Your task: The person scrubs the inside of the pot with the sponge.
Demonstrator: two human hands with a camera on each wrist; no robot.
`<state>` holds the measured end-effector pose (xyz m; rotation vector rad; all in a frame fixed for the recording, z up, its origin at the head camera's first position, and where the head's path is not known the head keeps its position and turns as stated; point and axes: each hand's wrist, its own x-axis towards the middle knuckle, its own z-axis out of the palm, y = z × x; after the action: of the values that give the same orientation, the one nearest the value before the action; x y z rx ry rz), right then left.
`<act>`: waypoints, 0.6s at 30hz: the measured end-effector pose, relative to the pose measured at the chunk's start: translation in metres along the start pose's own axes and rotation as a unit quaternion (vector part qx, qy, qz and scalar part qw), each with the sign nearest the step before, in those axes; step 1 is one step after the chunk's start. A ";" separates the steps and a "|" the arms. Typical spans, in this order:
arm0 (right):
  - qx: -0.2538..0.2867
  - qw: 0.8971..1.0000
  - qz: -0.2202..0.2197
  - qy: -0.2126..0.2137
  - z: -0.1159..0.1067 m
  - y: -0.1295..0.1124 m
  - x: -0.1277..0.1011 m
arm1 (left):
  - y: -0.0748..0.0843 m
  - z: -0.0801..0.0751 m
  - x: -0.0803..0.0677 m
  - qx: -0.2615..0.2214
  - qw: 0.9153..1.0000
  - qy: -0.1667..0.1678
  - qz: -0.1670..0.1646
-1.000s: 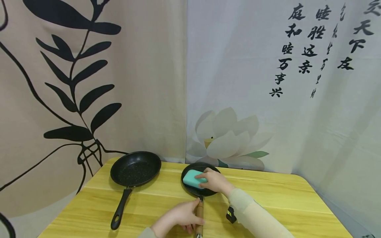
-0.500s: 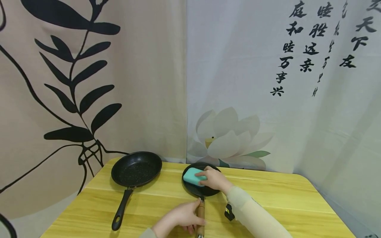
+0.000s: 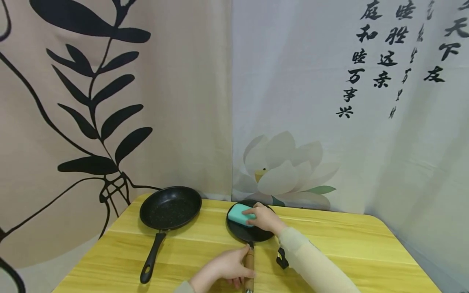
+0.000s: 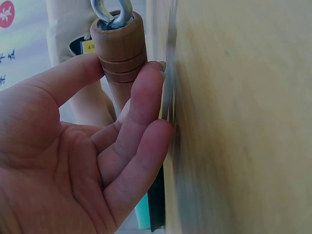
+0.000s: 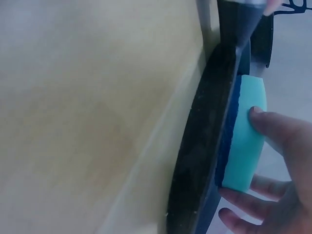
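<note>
Black-handled frying pan before printed cloth backdrop

Worktop: before a hanging cloth. Left pan: on the worktop, rear left; its handle toward the front. Right pan: on the worktop near the rear edge, apart from the left pan; its grip toward the person. Sponge: inside the right pan, left rear part. Right hand: over the right pan, fingers at the sponge. Left hand: left of the grip, fingers touching it.
</note>
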<state>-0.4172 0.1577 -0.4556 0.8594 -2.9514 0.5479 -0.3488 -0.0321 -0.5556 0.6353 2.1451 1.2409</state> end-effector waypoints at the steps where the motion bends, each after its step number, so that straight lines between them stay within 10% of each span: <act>1: 0.000 1.000 -0.001 0.001 0.000 0.001 0.001 | -0.001 0.000 0.000 0.000 1.000 0.000 0.000; 18: 0.040 0.999 0.023 -0.009 -0.003 0.006 0.007 | 0.004 0.002 -0.003 -0.001 1.000 -0.006 -0.007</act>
<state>-0.4261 0.1596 -0.4538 0.8081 -2.9907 0.6685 -0.3446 -0.0306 -0.5519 0.6247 2.1350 1.2299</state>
